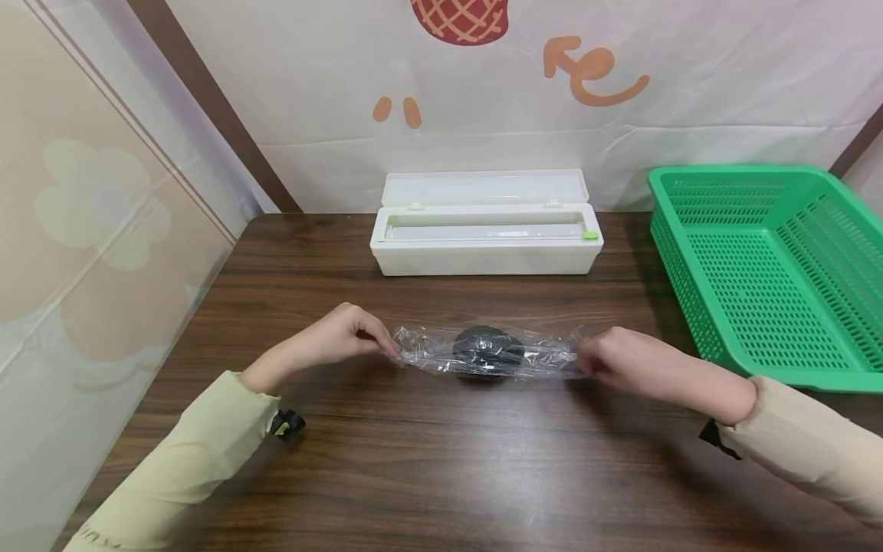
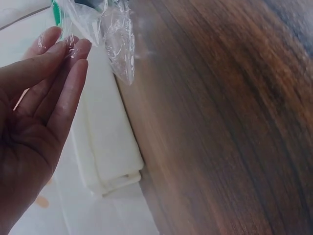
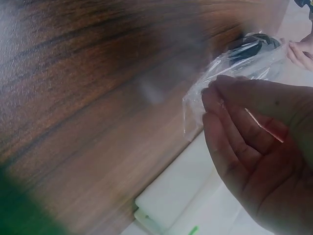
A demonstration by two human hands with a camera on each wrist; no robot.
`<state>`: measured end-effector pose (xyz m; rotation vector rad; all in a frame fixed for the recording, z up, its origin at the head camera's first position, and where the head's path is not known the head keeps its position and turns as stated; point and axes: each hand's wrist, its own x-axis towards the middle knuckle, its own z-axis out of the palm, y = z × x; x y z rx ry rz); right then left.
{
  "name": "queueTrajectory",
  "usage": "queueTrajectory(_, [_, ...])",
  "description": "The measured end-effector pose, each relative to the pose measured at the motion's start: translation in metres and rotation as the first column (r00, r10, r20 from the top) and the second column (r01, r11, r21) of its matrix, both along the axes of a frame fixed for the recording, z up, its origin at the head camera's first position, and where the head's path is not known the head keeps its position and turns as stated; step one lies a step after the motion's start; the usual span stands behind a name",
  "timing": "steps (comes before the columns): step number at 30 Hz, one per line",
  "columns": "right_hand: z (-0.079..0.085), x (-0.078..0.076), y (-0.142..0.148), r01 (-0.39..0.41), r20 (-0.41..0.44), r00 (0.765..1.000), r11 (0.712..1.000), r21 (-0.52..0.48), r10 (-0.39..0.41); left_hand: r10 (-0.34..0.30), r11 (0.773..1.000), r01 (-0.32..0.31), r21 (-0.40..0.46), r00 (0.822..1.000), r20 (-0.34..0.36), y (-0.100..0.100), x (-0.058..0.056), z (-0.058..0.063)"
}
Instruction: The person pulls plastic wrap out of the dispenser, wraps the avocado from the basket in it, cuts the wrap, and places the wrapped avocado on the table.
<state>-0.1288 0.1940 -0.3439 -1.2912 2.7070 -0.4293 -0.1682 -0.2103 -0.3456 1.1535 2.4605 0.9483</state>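
A dark, rounded oval object (image 1: 488, 349) sits wrapped in clear plastic wrap (image 1: 431, 353) in the middle of the head view; its exact kind is hard to tell through the film. My left hand (image 1: 345, 334) pinches the wrap's left end between thumb and fingers. At the opposite end, my right hand (image 1: 635, 363) pinches the film too, so the wrap stretches between both hands. The left wrist view shows the crumpled film (image 2: 120, 44) at the left fingertips (image 2: 82, 46). In the right wrist view the dark object (image 3: 249, 48) shows beyond the right fingertips.
Behind the hands stands a white plastic-wrap dispenser box (image 1: 486, 259), its lid raised and a roll inside. A green perforated basket (image 1: 704, 307) stands at the right. The dark wooden table (image 1: 414, 475) meets a printed cloth (image 1: 310, 92) at the back and left.
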Motion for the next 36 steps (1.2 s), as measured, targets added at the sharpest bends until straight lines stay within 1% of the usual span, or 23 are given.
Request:
queueTrajectory(4, [-0.003,-0.003,-0.002,-0.012,-0.005,1.0,1.0,0.017,0.012,0.007,1.0,-0.007,-0.021,1.0,-0.028,0.001,0.0,-0.001])
queueTrajectory(8, [-0.007,-0.005,-0.005,-0.013,-0.031,0.999,0.999,0.033,0.014,0.018,0.998,-0.02,-0.058,0.999,-0.044,0.004,-0.001,-0.003])
queueTrajectory(11, [-0.009,-0.007,-0.007,-0.022,-0.047,0.999,0.999,0.042,0.024,0.024,0.997,-0.028,-0.075,0.999,-0.047,0.005,-0.001,-0.004])
queueTrajectory(18, [-0.013,-0.01,-0.01,-0.051,-0.05,0.997,0.996,0.073,0.055,0.018,0.995,-0.024,-0.099,0.998,-0.068,0.009,-0.001,-0.007])
queueTrajectory(22, [-0.014,-0.012,-0.011,-0.06,-0.057,0.996,0.995,0.075,0.064,0.01,0.994,-0.016,-0.113,0.998,-0.055,0.011,-0.001,-0.011])
queueTrajectory(28, [-0.015,-0.013,-0.012,-0.043,-0.038,0.998,0.997,0.068,0.046,-0.011,0.991,0.005,-0.137,0.999,-0.042,0.011,-0.003,-0.015])
queueTrajectory(36, [-0.011,-0.013,-0.01,0.001,-0.019,1.0,0.995,0.096,0.001,-0.019,0.99,0.013,-0.139,0.999,-0.042,0.012,-0.001,-0.015])
